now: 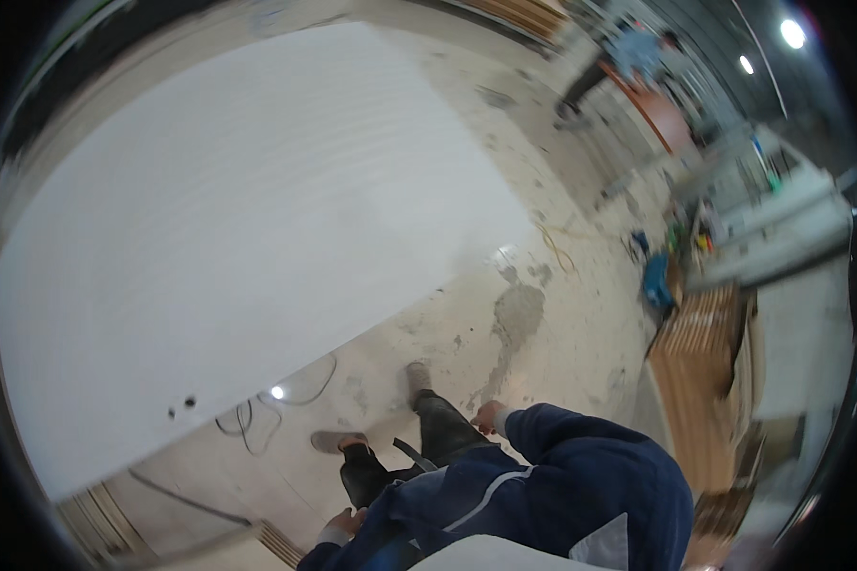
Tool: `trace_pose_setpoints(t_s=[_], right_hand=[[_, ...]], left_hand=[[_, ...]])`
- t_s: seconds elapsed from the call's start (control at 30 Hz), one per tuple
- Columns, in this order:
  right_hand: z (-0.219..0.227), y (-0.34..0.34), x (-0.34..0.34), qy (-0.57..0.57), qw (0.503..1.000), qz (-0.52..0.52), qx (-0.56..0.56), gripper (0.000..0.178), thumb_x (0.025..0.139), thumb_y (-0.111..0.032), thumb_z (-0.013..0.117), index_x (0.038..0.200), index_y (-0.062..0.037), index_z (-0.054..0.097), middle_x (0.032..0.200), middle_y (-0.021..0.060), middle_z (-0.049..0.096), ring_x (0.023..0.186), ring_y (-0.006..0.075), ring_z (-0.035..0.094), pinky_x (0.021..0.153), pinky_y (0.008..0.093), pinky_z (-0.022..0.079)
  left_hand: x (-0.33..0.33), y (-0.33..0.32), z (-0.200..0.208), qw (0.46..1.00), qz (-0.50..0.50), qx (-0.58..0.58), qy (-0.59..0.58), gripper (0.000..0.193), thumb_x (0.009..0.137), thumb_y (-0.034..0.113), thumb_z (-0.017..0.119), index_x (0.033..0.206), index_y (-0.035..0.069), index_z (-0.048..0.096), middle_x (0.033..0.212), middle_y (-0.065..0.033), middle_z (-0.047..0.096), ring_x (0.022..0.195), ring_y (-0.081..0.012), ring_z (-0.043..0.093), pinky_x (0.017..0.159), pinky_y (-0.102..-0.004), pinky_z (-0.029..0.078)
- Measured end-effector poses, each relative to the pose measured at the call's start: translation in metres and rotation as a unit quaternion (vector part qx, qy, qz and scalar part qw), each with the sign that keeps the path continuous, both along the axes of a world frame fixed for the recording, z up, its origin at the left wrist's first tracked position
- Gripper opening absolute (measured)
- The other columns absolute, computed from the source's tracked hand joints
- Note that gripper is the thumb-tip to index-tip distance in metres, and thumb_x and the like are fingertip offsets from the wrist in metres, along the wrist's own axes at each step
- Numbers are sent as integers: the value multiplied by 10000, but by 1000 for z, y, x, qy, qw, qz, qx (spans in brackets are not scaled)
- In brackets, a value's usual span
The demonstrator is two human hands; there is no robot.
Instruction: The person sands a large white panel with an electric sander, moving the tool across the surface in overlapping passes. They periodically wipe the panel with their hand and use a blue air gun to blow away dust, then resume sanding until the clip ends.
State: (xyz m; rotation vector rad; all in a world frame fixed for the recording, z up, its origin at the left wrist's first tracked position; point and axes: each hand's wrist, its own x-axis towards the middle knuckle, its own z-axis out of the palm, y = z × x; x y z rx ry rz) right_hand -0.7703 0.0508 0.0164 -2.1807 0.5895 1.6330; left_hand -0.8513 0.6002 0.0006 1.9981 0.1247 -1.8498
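My right hand (pixel 488 419) hangs beside my right thigh, with its fingers loosely bent and slightly apart. Nothing shows in it. Low in the view, my left hand (pixel 343 524) is partly covered by its sleeve; its fingers are too small and blurred to make out whether they are closed. A large white panel (pixel 257 209) spreads across the left, in front of me, apart from both hands. Near its front edge are two small dark spots or holes (pixel 183 407). Dark cables (pixel 248 423) lie on the floor between the panel and my feet.
A stack of brown boards or flattened cardboard (pixel 700 381) stands at the right. Behind it is a cluttered pale bench (pixel 781 209) with a blue object (pixel 656 281) beside it. A yellow cord (pixel 557 249) lies on the stained floor. Far off, another person (pixel 633 52) bends over a reddish-brown board (pixel 652 109).
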Motion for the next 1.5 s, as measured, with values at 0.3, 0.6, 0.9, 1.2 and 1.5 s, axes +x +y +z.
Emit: trace_pose_setpoints(t_s=[0.3,0.6,0.9,1.2,1.5], right_hand=[[-24,-210,-56,-123,976,-175,-38,488,917,-455,658,1094,-22,799,966,175,794,811,326,769,823,442,599],[62,-382,20,-306,735,-601,-74,416,909,-385,711,1077,-8,770,877,127,774,730,199,736,681,361,587],[-33,-456,-31,-55,920,-378,-88,511,912,-561,646,1072,-111,826,1029,138,802,1037,315,756,969,428,564],[-107,-645,216,-74,954,-277,-91,386,953,-414,639,916,-57,780,761,102,747,643,238,709,627,399,567],[-328,-735,603,-81,991,102,-7,390,969,-432,632,1147,-110,761,1226,180,739,1158,398,687,993,513,538]], left_hand=[[299,-342,161,908,254,-320,-90,804,1117,633,254,1393,-23,629,1074,-147,756,1068,-233,709,1001,-363,514],[555,-645,228,774,-49,-208,-595,823,1064,585,493,1556,-67,392,1581,-311,434,1503,-423,383,1241,-459,311],[757,-663,156,768,-77,166,-614,1108,972,800,423,1665,-27,170,1734,-267,160,1625,-403,101,1312,-531,83],[837,-689,133,727,-27,238,-644,1101,972,776,477,1640,-53,195,1722,-280,175,1612,-438,109,1299,-551,92],[840,-714,131,728,254,153,-619,828,1070,480,507,1652,-42,233,1734,-231,185,1602,-364,192,1306,-454,140]])
